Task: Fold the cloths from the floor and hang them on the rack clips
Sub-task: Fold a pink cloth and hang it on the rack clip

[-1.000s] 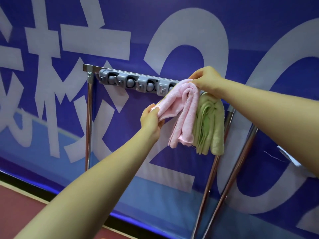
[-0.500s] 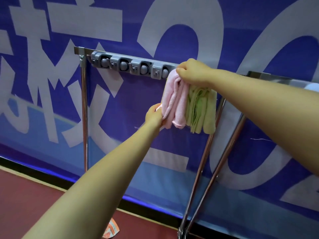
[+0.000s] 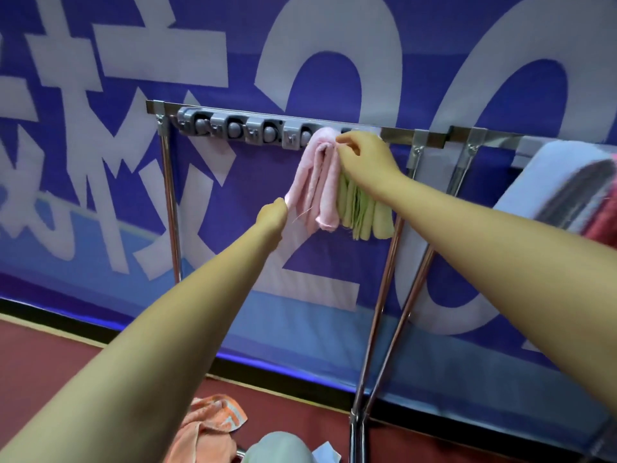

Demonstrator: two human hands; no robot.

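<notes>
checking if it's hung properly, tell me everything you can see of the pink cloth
The pink cloth is soft, fuzzy terry, folded into several long layers that hang as a bundle from the grey clip strip on the rack. Its top is bunched at the strip, where the right hand pinches it. The left hand holds its lower left edge, pulling it slightly aside. A loose thread dangles there. Its right side touches the hanging green cloth. Whether a clip grips it is hidden.

Single head-worn wide-angle view, facing forward and slightly down along both outstretched forearms. Close range to the chrome metal rack with grey plastic clips [image 3: 233,128]; blue printed banner [image 3: 467,45] fills background; red floor [image 3: 50,362] at bottom edge.
</notes>
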